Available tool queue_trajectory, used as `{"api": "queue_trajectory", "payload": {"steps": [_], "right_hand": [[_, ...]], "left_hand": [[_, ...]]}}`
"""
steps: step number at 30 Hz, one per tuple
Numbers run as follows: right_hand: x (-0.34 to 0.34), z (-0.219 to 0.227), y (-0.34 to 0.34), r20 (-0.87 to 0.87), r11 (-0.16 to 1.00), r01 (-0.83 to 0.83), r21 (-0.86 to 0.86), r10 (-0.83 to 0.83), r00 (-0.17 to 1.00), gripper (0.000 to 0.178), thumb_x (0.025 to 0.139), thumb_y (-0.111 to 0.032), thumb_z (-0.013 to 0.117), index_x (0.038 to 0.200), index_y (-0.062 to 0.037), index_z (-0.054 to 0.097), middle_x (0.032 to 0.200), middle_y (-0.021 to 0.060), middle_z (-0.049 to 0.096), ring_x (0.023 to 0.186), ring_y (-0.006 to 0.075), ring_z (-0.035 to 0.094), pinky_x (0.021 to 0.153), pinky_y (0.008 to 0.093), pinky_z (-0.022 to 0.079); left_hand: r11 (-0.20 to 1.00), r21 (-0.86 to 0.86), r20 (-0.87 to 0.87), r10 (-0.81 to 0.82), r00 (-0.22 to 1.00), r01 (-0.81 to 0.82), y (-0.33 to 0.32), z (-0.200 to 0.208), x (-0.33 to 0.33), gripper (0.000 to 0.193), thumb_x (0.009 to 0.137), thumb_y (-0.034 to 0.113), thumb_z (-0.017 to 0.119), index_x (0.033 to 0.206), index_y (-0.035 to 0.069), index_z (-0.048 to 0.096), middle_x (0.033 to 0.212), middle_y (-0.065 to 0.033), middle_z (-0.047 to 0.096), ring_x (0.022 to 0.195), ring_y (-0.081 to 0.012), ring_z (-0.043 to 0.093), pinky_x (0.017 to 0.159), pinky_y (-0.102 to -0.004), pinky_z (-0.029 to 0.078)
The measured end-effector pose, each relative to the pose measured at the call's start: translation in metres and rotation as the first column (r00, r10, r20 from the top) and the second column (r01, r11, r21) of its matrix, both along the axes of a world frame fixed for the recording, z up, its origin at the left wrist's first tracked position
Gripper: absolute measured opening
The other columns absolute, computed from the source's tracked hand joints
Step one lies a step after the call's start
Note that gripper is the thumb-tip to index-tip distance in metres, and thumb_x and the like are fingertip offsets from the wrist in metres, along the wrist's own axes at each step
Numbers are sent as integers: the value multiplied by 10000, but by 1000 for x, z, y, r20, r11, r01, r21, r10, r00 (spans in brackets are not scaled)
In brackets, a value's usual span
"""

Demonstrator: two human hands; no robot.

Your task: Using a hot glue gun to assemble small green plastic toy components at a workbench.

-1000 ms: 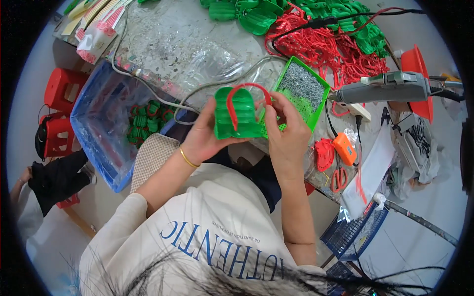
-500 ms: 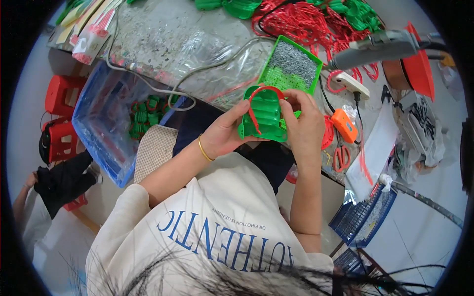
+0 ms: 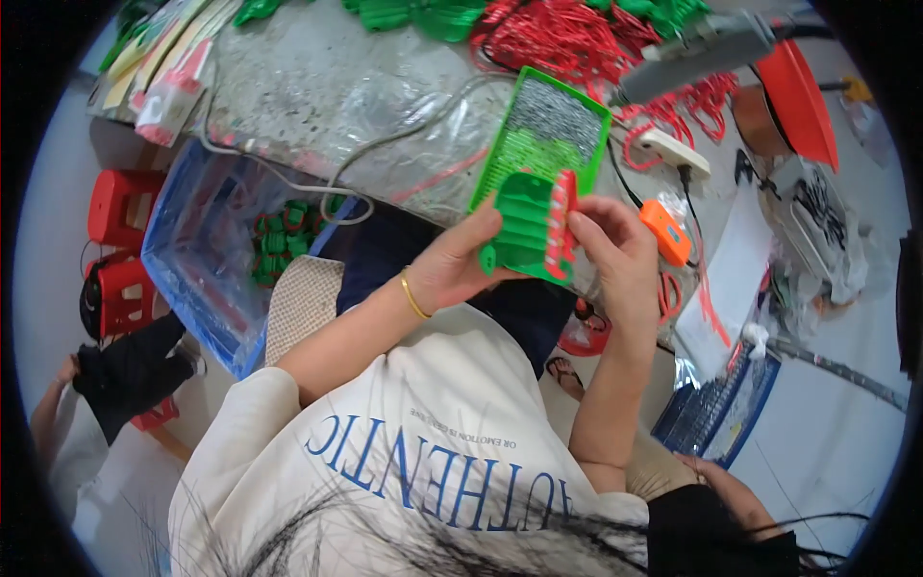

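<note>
My left hand [image 3: 460, 255] grips the left side of a green ribbed plastic shell [image 3: 522, 229], with the thumb on its near face. A red and white-looking strap [image 3: 560, 226] runs along the shell's right edge, roughly straight. My right hand [image 3: 620, 240] is at that edge with its thumb and fingers closed on the strap; its exact pinch is partly hidden. Just beyond the shell lies a green tray [image 3: 604, 135] holding many small grey metal pieces and bright green bits.
A blue lined crate [image 3: 197, 260] with green and red pieces stands at left. Red cords [image 3: 548, 43] heap at the back. A grey tool arm [image 3: 697, 62], power strip [image 3: 673, 152] and orange box [image 3: 665, 231] are on the right. Another person's arm [image 3: 726, 486] shows at lower right.
The strap, earlier arched across the shell's face, now lies along its right edge. My right hand has shifted right. A person's arm has come into view at lower right.
</note>
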State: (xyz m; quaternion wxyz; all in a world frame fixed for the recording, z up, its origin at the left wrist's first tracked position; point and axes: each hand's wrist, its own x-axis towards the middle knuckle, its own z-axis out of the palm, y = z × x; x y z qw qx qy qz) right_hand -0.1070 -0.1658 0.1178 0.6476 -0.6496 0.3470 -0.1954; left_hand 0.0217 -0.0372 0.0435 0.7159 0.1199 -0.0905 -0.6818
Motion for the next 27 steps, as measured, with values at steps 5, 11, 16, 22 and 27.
{"api": "queue_trajectory", "payload": {"steps": [5,11,16,22,27], "right_hand": [[-6,-7,-1,-15,999,4,38,-3,1000,166,884,-68,627,1021,25,634,900,33,650,780,83,582,712,225,461],[-4,-21,-2,2,999,45,22,-45,999,151,887,-68,626,1008,22,627,885,35,649,772,89,588,711,229,461],[-8,-21,0,-40,999,36,10,-36,999,151,883,-78,634,999,19,626,871,33,648,751,85,587,703,230,460],[-9,-24,1,-90,999,36,-13,-37,995,154,872,-98,654,978,13,637,865,27,650,746,81,585,695,229,459],[-11,-24,2,-127,996,76,-36,-80,989,154,866,-103,662,969,10,643,868,27,653,755,80,587,695,223,463]], "left_hand": [[1000,-11,7,-15,1000,15,1,6,2,784,887,369,641,1499,227,173,1420,-43,409,1269,-201,465,1018,-437,429],[999,-30,22,15,1000,-15,4,5,2,778,901,333,630,1505,217,155,1433,-42,397,1279,-199,456,1023,-442,422],[999,-39,11,21,1000,-20,5,1,3,787,900,285,640,1508,209,148,1436,-42,397,1272,-192,462,1027,-410,417],[998,-49,16,50,999,-49,6,-3,-1,784,895,257,649,1506,194,163,1430,-45,405,1269,-180,462,1032,-372,410],[998,-48,23,34,999,-33,4,0,-3,775,892,233,654,1503,188,179,1416,-43,418,1260,-174,460,1024,-366,413]]}}
